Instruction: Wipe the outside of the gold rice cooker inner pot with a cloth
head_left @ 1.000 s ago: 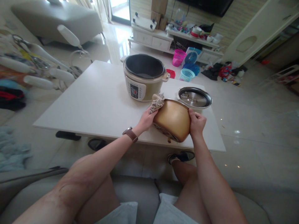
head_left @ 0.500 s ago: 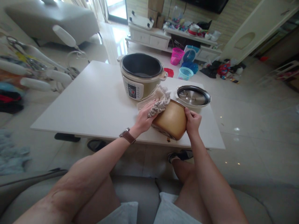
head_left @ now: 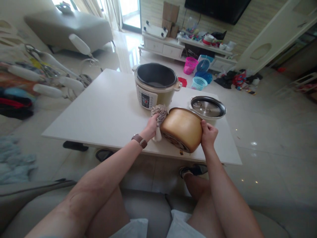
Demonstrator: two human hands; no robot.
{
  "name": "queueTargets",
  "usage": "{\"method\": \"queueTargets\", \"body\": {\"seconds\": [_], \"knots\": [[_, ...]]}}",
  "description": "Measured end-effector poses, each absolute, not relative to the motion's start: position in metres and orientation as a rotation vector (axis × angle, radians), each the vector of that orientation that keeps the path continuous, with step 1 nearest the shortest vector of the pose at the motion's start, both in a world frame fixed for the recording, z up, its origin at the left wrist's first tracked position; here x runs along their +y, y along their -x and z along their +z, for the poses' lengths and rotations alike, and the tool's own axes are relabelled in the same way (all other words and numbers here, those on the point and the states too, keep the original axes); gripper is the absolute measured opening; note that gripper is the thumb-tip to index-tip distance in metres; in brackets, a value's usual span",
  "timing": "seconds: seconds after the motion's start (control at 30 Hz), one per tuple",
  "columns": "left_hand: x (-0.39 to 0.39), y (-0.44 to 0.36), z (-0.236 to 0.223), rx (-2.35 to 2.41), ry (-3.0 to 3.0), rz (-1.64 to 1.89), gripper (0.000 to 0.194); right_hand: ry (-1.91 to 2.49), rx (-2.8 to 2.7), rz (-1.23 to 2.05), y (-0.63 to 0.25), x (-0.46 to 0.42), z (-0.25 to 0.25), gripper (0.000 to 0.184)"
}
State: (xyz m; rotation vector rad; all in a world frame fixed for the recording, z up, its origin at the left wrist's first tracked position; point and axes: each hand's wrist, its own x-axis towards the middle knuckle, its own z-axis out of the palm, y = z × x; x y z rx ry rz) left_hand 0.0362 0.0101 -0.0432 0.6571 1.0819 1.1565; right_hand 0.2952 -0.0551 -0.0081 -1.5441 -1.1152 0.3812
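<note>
A gold-coloured inner pot (head_left: 183,127) is tilted over the near part of the white table, its dark-patterned base turned down towards me. My right hand (head_left: 208,134) grips its right side by the rim, thumb on the outer wall. Bunched in my left hand (head_left: 151,127) is a patterned cloth (head_left: 159,114), at the pot's left side; whether it touches the wall I cannot tell. Behind them stands the electric pressure cooker (head_left: 151,97), lidless, with a dark inside and a front control panel. Its lid (head_left: 208,107) lies to the right, metal underside up.
The white table (head_left: 94,109) has its near edge close to my knees. Left of it are white-padded metal arms (head_left: 79,44). Beyond the table, a pink basket (head_left: 190,65) and a light-blue basket (head_left: 198,83) stand on the floor before a low cabinet (head_left: 160,48).
My left hand and the cloth have moved left and down off the pot's upper side, leaving more of its gold wall showing. My right hand keeps its grip. The camera view has shifted slightly.
</note>
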Motion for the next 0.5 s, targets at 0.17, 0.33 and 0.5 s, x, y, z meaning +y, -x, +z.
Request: {"method": "queueTargets", "body": {"seconds": [0.17, 0.33, 0.5], "knots": [[0.017, -0.002, -0.002, 0.916, -0.627, 1.275, 0.051, 1.545, -1.081, 0.274, -0.294, -0.059, -0.004, 0.075], [0.02, 0.017, -0.001, 0.972, -0.655, 1.316, 0.052, 1.568, -1.122, 0.093, -0.286, -0.065, -0.003, 0.073], [0.021, 0.019, -0.008, 0.969, -0.679, 1.342, 0.05, 1.601, -1.334, -0.097, -0.28, -0.067, -0.012, 0.07]]}}
